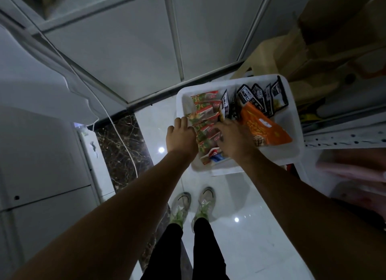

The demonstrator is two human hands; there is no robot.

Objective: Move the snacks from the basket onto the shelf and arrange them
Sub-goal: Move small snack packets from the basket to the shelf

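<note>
View from a head camera, looking down at a dim, glossy tiled floor. A white basket [292, 154] sits on the floor at about 2 o'clock from the middle of the view, still holding all the snacks that can be seen.

Both bare forearms reach into it. The left grip [183, 133] has its fingers curled down over the 9 o'clock side of a row of red-and-green packets [205, 110]. The right grip [231, 137] is bent over the row's 3 o'clock side. The row is pressed between them, probably so that several packets can be lifted as one block rather than one at a time.

A large orange bag [264, 127] lies flat just beside the right grip at its 3 o'clock. A fan of black packets [261, 95] stands on edge along the basket's 12 o'clock wall.

The pale perforated edge of a shelf [344, 138] runs off at 3 o'clock, close to the basket, likely to keep the carry short. Brown cardboard boxes [325, 29] are stacked at 1 o'clock. The person's two pale shoes [193, 204] stand at 6 o'clock.
</note>
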